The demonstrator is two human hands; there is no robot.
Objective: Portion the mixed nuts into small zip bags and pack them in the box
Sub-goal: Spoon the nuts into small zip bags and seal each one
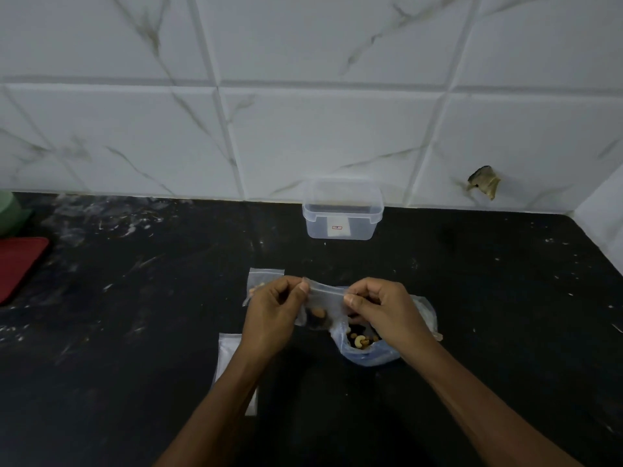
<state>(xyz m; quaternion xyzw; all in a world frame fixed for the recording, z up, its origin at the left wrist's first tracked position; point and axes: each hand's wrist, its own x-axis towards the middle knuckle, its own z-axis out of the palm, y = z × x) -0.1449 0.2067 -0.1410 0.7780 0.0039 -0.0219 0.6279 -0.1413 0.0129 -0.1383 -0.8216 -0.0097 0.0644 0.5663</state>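
Clear, thin plastic is what we have between our fingers: in the head view, our left hand (273, 311) and right hand (377, 308) each pinch one end of the top strip of a small zip bag (325, 299), thumbs and forefingers closed on the seal line, the other fingers curled loosely. The bag hangs between the two hands just above the bench (135, 315), with a small dark and tan portion of nuts (317, 315) sagging in its lower part; we hold it by the top so the load stays down and away from the zip, and we judge this to be the sealing step. Directly under the right hand lies the larger supply bag (367, 352), its mouth open toward us with cashews and darker pieces showing, kept close so that scooping is short. Behind the left hand another filled bag (264, 279) lies flat on the bench, apparently done and waiting. Near our left forearm a stack of empty bags (229, 352) rests within easy reach. The clear plastic box (342, 214) stands well apart at the back against the tiled wall (303, 112), lid off; we cannot see any bag inside it, so packing seems not yet begun. At the far left edge sit a red tray (18, 264) and a green object (10, 214).
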